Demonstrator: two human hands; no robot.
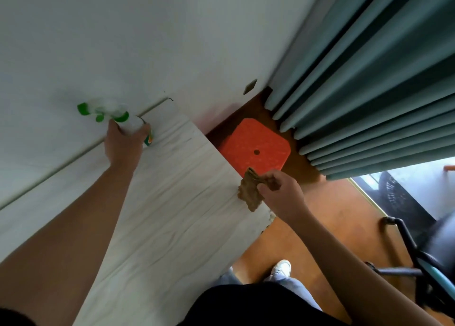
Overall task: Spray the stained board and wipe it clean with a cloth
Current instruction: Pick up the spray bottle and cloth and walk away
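A pale wood-grain board (172,202) runs along the white wall from the lower left to the upper middle. My left hand (123,143) grips a white spray bottle (134,125) with a green trigger head at the board's far end, close to the wall. My right hand (280,193) pinches a crumpled brown cloth (250,190) at the board's right edge, the cloth hanging down onto the surface. No stain is clear to see on the board.
An orange plastic stool (253,146) stands on the brown floor just beyond the board's right edge. Teal curtains (369,92) hang at the right. A dark chair frame (418,259) stands at the lower right. My white shoe (282,268) shows below.
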